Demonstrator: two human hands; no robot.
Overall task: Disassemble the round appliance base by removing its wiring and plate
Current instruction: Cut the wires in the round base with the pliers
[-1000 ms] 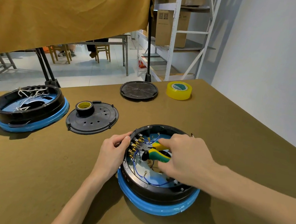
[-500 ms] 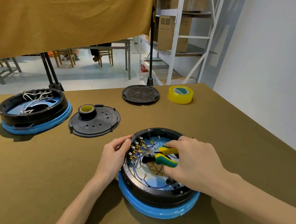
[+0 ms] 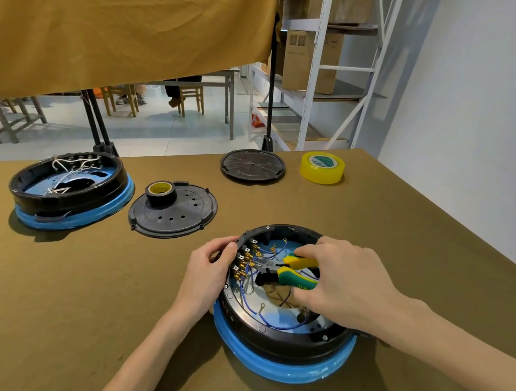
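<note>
Round black base with a blue ring, near the right of the olive table, lid off and wiring bare. Left hand curled over the left rim, thumb pressing the edge beside a row of brass terminals. Right hand wrapped round yellow-green pliers, nose aimed left at the terminals; grip firm, though how far the pliers' nose is parted cannot be told. Blue wires looping loose over the base floor.

Far left: second base with white wires. Between: perforated plate carrying a black tape roll. Far: ribbed disc, yellow tape.

Likely risks: pliers slipping off a tight connector and jabbing the left thumb close by; a hard tug snapping a terminal or tearing a wire; base skidding if the steadying hand loosens.
</note>
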